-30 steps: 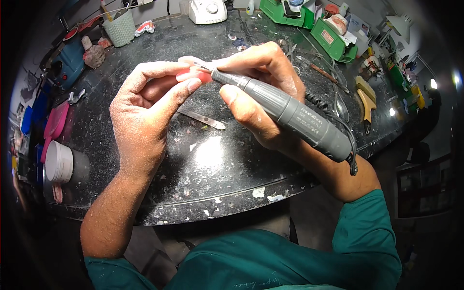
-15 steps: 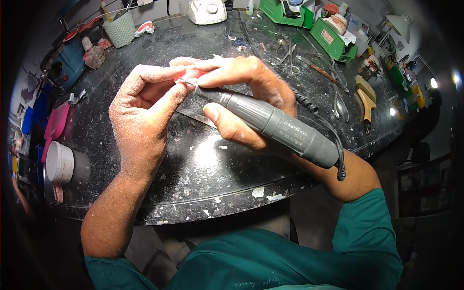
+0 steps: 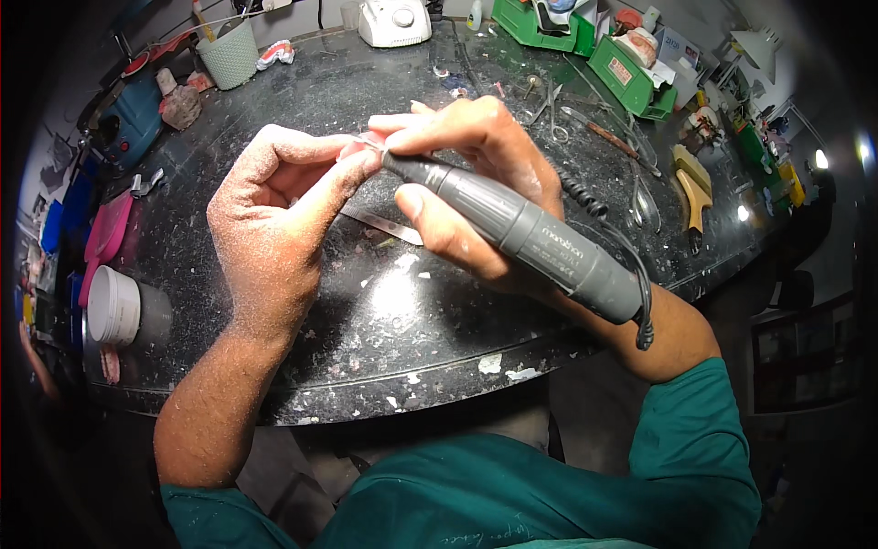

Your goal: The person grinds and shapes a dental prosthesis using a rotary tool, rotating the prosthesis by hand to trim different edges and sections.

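My left hand (image 3: 274, 197), coated in pale dust, pinches a small pink piece (image 3: 352, 149) between thumb and fingertips. It looks like part of a denture, but the fingers hide most of it. My right hand (image 3: 476, 183) is wrapped round a dark grey rotary handpiece (image 3: 512, 229), held like a pen. The tool slants down to the right, its thin bur tip (image 3: 370, 143) at the pink piece between the two hands. I cannot tell whether the bur touches it. A coiled black cord (image 3: 646, 334) hangs from the handpiece's back end.
Beneath my hands lies a metal strip (image 3: 384, 222) on the dusty black bench (image 3: 366, 366). Scissors (image 3: 551, 114), a knife (image 3: 611, 140) and a brush (image 3: 692, 188) lie right. Green bins (image 3: 631, 78) and a white control box (image 3: 394, 23) stand far; a white tub (image 3: 114, 306) stands left.
The handpiece tip and my right hand have shifted slightly right and down. My left fingertips have moved a little right, and less of the pink piece shows now.
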A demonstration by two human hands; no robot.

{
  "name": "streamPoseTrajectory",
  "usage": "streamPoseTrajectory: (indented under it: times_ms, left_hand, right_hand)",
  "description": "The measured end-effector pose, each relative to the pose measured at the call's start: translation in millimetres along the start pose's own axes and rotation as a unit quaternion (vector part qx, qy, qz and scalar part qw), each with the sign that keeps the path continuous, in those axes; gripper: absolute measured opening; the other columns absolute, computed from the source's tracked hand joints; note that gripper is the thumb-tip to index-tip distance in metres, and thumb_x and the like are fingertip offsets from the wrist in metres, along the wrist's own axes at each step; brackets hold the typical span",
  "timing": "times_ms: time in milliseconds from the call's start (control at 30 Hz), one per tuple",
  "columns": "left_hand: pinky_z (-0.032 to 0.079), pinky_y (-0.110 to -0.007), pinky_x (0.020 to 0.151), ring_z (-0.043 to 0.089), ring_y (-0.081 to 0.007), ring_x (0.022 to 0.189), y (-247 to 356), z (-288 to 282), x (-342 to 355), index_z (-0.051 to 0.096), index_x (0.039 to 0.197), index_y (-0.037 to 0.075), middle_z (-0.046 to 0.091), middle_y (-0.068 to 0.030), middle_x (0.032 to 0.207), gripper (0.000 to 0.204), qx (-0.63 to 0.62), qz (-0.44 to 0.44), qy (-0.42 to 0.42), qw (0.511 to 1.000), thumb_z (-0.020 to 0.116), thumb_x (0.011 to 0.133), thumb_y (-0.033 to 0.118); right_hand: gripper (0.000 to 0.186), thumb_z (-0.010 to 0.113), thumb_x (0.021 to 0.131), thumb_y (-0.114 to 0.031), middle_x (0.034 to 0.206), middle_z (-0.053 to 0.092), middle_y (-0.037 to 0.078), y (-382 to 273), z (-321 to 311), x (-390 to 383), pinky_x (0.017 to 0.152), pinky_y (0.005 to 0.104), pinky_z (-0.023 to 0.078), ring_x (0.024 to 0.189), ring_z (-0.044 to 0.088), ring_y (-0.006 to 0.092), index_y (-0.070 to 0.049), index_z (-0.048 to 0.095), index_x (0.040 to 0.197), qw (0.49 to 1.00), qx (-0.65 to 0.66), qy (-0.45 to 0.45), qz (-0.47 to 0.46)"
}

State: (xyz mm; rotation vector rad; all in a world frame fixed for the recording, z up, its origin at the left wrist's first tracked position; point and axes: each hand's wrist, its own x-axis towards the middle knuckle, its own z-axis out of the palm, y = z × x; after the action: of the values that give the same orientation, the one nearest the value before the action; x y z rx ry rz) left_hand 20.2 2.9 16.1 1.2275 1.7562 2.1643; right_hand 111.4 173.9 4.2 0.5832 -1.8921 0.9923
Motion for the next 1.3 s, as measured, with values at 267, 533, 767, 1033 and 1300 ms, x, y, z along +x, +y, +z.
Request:
streamPoseTrajectory:
  times_ms: [267,533,767,1033,1300]
  left_hand:
    - [0.057,-0.028,0.088,0.071,-0.0175,0.097,-5.8,-2.4,-1.0,0.064,0.096,-0.002,0.074,-0.0151,0.101,0.009,-0.014,0.001,-0.004,1.0,0.071,0.091,-0.004]
    - [0.057,-0.03,0.09,0.072,-0.0193,0.098,-9.7,-2.2,3.8,0.058,0.097,-0.001,0.073,-0.0207,0.104,0.013,-0.064,0.032,-0.011,0.997,0.069,0.092,-0.003]
    - [0.055,-0.032,0.095,0.07,-0.0203,0.105,-4.4,3.2,0.2,0.06,0.103,-0.002,0.073,-0.0191,0.108,0.013,-0.119,0.016,-0.046,0.992,0.068,0.093,-0.002]
    - [0.046,-0.029,0.094,0.058,-0.0164,0.113,-4.3,-6.5,5.8,0.071,0.114,0.003,0.064,-0.0099,0.12,0.031,0.064,0.11,-0.099,0.987,0.077,0.084,0.003]
    - [0.053,-0.028,0.09,0.067,-0.0148,0.097,-3.6,0.4,2.2,0.068,0.105,-0.002,0.069,-0.0112,0.108,0.028,-0.072,0.054,-0.04,0.995,0.078,0.079,-0.01]
  right_hand:
    - [0.037,0.075,0.085,-0.007,0.113,0.066,0.014,-7.9,-4.1,-1.1,0.113,0.0483,0.038,0.118,0.063,0.0271,-0.003,0.059,0.118,0.997,0.009,-0.048,0.065]
    - [0.034,0.076,0.091,-0.01,0.113,0.066,0.012,4.4,-7.4,2.7,0.087,0.0302,0.056,0.101,0.067,0.0185,-0.004,0.058,0.119,0.997,-0.003,0.032,0.077]
    - [0.035,0.073,0.084,0.005,0.106,0.068,0.007,7.7,-3.1,2.4,0.081,0.0276,0.059,0.094,0.07,0.0162,-0.004,0.064,0.116,0.993,0.082,0.029,0.079]
    - [0.03,0.065,0.09,0.01,0.107,0.067,0.01,0.9,-16.0,7.3,0.083,0.0277,0.059,0.098,0.07,0.0154,-0.001,0.059,0.117,0.985,0.15,-0.023,0.086]
    - [0.032,0.076,0.087,-0.008,0.103,0.068,0.009,-1.3,-15.1,9.4,0.084,0.0282,0.053,0.094,0.066,0.0153,-0.004,0.068,0.117,0.992,0.009,0.066,0.109]
